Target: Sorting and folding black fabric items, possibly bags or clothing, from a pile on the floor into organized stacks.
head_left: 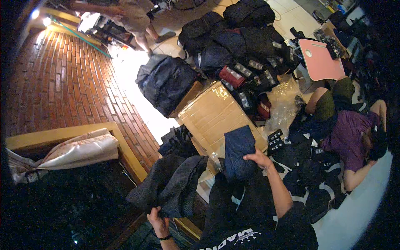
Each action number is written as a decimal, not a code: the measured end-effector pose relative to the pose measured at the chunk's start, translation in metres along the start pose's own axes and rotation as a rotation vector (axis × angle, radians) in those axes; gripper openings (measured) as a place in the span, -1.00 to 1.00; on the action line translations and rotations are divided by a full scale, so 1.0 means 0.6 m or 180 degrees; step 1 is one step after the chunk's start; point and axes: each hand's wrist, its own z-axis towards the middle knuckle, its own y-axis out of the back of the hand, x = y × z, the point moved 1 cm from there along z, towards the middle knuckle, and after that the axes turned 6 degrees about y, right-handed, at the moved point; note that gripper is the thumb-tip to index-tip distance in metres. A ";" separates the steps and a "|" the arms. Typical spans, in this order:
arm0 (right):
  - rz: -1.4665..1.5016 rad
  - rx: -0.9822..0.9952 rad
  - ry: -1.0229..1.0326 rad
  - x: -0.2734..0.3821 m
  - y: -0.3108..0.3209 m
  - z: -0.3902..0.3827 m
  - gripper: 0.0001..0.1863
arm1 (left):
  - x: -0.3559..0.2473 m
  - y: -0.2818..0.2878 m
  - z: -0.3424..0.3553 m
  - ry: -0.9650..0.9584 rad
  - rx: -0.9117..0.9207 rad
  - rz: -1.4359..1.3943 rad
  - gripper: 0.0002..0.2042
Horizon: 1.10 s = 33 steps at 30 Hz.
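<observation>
My left hand (157, 218), with a dark band at its wrist, grips the lower edge of a bunched dark grey mesh-like fabric piece (168, 183) at lower centre. My right hand (259, 159) holds a folded navy fabric piece (237, 148) by its right side, thumb on top. The navy piece lies in front of a large cardboard box (208, 112) with shiny tape. More dark folded fabric (175, 135) sits left of the box, and my dark-clothed lap is below my hands.
Large black bags (162, 83), small dark packs with pale labels (254, 75), clear plastic (283, 100) and a pink lap table (316, 58) fill the floor. A person in purple (350, 137) lies at right; another (129, 21) stands at top. A brick wall and curtained window line the left.
</observation>
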 end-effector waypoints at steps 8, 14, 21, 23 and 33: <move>0.0409 -0.0192 0.0222 0.036 0.021 -0.183 -0.35 | -0.148 -0.154 -0.031 -0.0560 0.1647 -0.1359 -0.86; 0.0415 -0.0491 0.0284 0.083 0.050 -0.253 -0.18 | -0.251 -0.278 -0.038 -0.0489 0.2579 -0.1846 -0.85; 0.0458 -0.0832 0.0255 0.072 0.103 -0.272 -0.24 | -0.159 -0.374 -0.067 0.0084 0.2781 -0.2470 -0.73; 0.0507 -0.0722 0.0131 0.073 0.111 -0.268 -0.24 | -0.072 -0.380 -0.031 0.0124 0.2723 -0.2613 -0.64; -0.0110 -0.0335 -0.0183 0.064 0.145 -0.225 -0.21 | 0.435 -0.403 0.034 0.1689 0.1763 -0.2425 -0.79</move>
